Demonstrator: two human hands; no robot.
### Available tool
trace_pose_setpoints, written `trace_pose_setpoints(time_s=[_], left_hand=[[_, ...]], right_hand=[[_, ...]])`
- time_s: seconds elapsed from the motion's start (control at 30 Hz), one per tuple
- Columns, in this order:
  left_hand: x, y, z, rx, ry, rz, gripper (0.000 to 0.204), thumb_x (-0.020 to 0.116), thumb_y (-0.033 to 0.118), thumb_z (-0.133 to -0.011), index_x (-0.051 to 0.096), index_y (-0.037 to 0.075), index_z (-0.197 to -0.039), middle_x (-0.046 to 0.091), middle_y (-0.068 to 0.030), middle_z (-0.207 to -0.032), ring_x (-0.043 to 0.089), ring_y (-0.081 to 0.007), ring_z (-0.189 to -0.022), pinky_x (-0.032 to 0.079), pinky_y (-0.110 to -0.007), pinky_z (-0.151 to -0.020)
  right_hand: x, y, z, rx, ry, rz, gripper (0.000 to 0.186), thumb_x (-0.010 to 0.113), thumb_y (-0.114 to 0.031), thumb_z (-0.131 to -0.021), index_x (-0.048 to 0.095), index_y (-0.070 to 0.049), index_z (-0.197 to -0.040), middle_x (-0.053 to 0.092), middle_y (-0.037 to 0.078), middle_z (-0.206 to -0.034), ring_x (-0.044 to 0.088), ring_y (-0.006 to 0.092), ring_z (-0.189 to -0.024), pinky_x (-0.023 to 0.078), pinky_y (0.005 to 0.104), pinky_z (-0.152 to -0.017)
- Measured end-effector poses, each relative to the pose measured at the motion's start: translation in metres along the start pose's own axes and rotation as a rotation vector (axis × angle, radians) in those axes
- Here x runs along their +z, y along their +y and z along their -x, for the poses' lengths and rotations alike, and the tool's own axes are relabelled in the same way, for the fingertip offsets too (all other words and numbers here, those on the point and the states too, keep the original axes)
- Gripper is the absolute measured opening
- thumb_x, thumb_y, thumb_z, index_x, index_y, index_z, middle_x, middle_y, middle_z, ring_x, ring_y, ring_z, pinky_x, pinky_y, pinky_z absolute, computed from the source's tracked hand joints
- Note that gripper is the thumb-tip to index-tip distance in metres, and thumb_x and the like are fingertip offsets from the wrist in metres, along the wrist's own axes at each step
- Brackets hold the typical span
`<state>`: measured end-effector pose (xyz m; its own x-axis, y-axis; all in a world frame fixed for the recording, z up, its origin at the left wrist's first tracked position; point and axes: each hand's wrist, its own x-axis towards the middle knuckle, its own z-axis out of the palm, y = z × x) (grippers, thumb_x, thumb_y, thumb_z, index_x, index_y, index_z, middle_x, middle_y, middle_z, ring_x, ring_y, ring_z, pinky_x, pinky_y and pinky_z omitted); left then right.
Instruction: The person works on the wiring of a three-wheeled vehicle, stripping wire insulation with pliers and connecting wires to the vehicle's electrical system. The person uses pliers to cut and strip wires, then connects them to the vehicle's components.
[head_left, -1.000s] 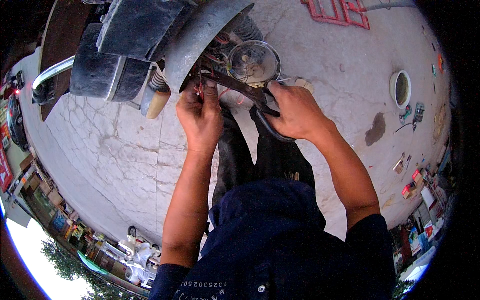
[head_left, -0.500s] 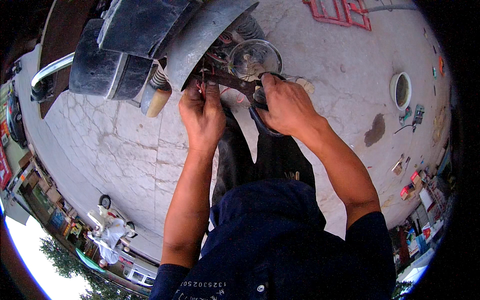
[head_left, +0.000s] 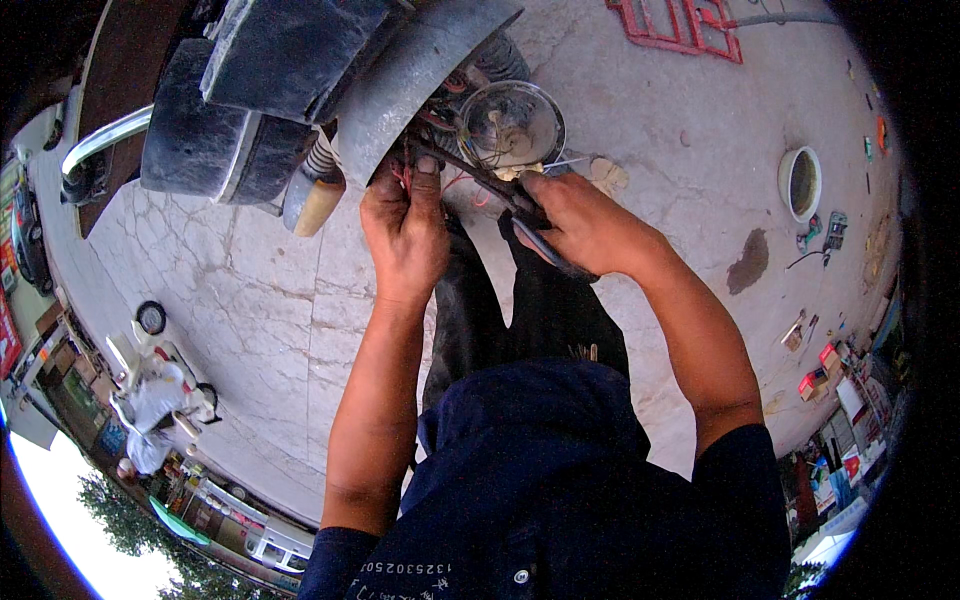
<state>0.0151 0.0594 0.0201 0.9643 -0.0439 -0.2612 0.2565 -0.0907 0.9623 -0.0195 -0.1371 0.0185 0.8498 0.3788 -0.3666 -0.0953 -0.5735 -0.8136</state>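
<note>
My left hand (head_left: 407,230) is closed, with thin red wires (head_left: 403,172) pinched between thumb and fingers under the rim of a grey metal fender (head_left: 415,75). My right hand (head_left: 590,225) grips what looks like a pair of dark scissors (head_left: 545,243), its handles drawn together. Their narrow, rusty-looking blades (head_left: 470,172) point left toward the wires by my left hand; the tips are hard to make out. Just beyond my hands is a round clear lamp or lens (head_left: 512,125), with more loose wiring (head_left: 437,120) beside it, partly hidden by the fender.
Black body panels (head_left: 290,60) and an amber lamp (head_left: 318,200) sit left of the fender. On the cracked concrete floor (head_left: 250,270) lie a red metal frame (head_left: 680,30), a white bucket (head_left: 800,183) and a power tool (head_left: 808,232). A light-coloured three-wheeler (head_left: 165,385) is at the lower left.
The scissors' handles have come together in my right hand, and the blades look narrower. My left hand stays nearly still on the wires. In the background the three-wheeler has shifted left and upward.
</note>
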Motion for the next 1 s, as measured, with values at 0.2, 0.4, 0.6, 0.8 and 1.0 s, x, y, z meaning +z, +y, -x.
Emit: trace_pose_setpoints(time_s=[0.2, 0.4, 0.6, 0.8, 1.0], left_hand=[[0.002, 0.007, 0.000, -0.042, 0.003, 0.005, 0.014, 0.059, 0.021, -0.095, 0.059, 0.007, -0.095, 0.050, 0.0051, -0.072, 0.035, -0.0026, -0.055, 0.027, -0.021, -0.047], [0.003, 0.015, 0.002, -0.087, 0.004, 0.020, 0.018, 0.055, 0.021, -0.097, 0.061, 0.004, -0.096, 0.054, 0.0040, -0.074, 0.041, -0.0034, -0.060, 0.033, -0.021, -0.051], [0.003, 0.015, 0.002, -0.095, 0.003, 0.016, 0.019, 0.056, 0.022, -0.097, 0.061, 0.004, -0.095, 0.054, 0.0035, -0.074, 0.042, -0.0042, -0.061, 0.035, -0.022, -0.052], [-0.004, 0.008, 0.003, -0.135, -0.021, 0.041, 0.021, 0.053, 0.020, -0.098, 0.060, 0.000, -0.101, 0.059, -0.0003, -0.081, 0.048, -0.0068, -0.068, 0.041, -0.023, -0.060], [-0.001, 0.006, 0.000, -0.006, -0.023, -0.105, 0.025, 0.048, 0.016, -0.099, 0.058, -0.005, -0.107, 0.064, -0.0099, -0.101, 0.054, -0.0150, -0.091, 0.044, -0.030, -0.083]], right_hand=[[-0.003, 0.011, -0.002, -0.041, -0.124, -0.099, 0.030, 0.065, -0.021, -0.083, 0.055, 0.006, -0.091, 0.057, 0.023, -0.076, 0.057, 0.0377, -0.073, 0.044, 0.0426, -0.070], [-0.016, 0.004, -0.004, -0.069, -0.214, -0.267, 0.030, 0.061, -0.024, -0.084, 0.053, 0.005, -0.087, 0.054, 0.017, -0.072, 0.051, 0.0278, -0.069, 0.043, 0.0396, -0.069], [-0.012, 0.012, -0.005, -0.075, -0.244, -0.291, 0.030, 0.063, -0.024, -0.082, 0.053, 0.005, -0.086, 0.053, 0.017, -0.070, 0.052, 0.0281, -0.068, 0.043, 0.0403, -0.069], [-0.009, -0.008, 0.000, 0.065, -0.012, 0.118, 0.042, 0.069, -0.023, -0.077, 0.049, 0.007, -0.100, 0.061, 0.028, -0.085, 0.060, 0.0447, -0.082, 0.046, 0.0481, -0.073], [-0.002, -0.014, -0.005, 0.158, 0.088, 0.270, 0.048, 0.072, -0.020, -0.073, 0.047, 0.007, -0.105, 0.062, 0.030, -0.092, 0.060, 0.0462, -0.088, 0.048, 0.0502, -0.075]])
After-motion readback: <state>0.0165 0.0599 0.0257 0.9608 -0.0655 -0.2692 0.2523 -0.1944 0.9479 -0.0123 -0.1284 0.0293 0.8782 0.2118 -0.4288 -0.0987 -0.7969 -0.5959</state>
